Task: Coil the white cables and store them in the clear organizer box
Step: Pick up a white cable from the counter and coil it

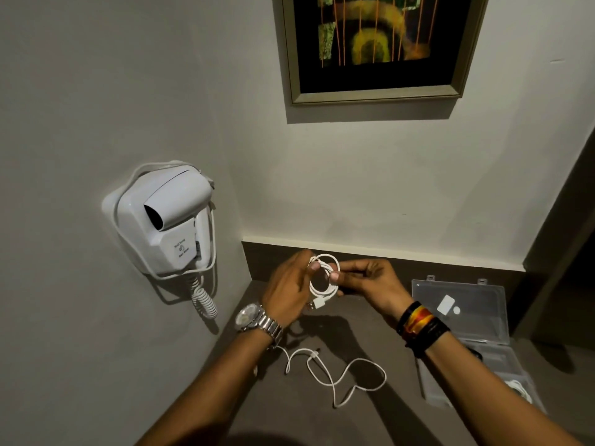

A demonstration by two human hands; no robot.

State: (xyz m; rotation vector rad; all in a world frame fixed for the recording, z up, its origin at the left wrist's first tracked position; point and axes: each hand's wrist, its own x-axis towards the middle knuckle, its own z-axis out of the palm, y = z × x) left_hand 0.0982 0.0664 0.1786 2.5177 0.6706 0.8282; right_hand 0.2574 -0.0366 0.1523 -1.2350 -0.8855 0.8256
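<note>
A white cable wound into a small coil [323, 278] is held above the counter between my left hand [288, 294] and my right hand [370, 281]. Both hands pinch its loops, and its USB plug hangs at the coil's bottom. A second white cable [335, 371] lies loose and uncoiled on the grey counter below my wrists. The clear organizer box [492, 352] stands open at the right, its lid [463, 304] tipped back. A coiled white cable [520, 389] lies in its near compartment, partly hidden by my right forearm.
A white wall-mounted hair dryer [167, 220] with a spiral cord hangs on the left wall. A framed picture [380, 46] hangs above the counter's [370, 420] back edge. A dark vertical wall edge rises at the far right.
</note>
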